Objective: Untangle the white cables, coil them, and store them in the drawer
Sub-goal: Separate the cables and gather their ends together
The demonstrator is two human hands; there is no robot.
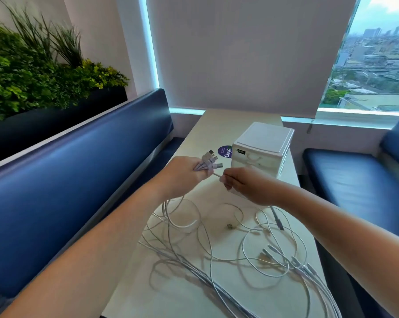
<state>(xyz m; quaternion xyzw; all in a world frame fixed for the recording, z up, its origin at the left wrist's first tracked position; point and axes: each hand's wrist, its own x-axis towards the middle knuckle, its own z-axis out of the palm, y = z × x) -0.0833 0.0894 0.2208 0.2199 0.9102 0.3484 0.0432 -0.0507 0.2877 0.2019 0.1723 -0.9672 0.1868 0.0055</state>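
Several white cables (207,253) lie tangled in loops across the pale table (134,285). My left hand (182,175) is raised above the table and grips a bunch of cable ends, whose plugs (211,160) stick out past the fingers. My right hand (242,182) is just to its right and pinches one more cable end (218,176) stretched between the two hands. Behind the hands stands a small white drawer unit (262,148), its drawers closed. A loose plug (230,226) lies on the table amid the loops.
A round purple sticker (225,151) sits on the table left of the drawer unit. Blue padded benches (79,171) flank the table on both sides. A planter with green plants (33,74) runs behind the left bench. A window with a blind is at the far end.
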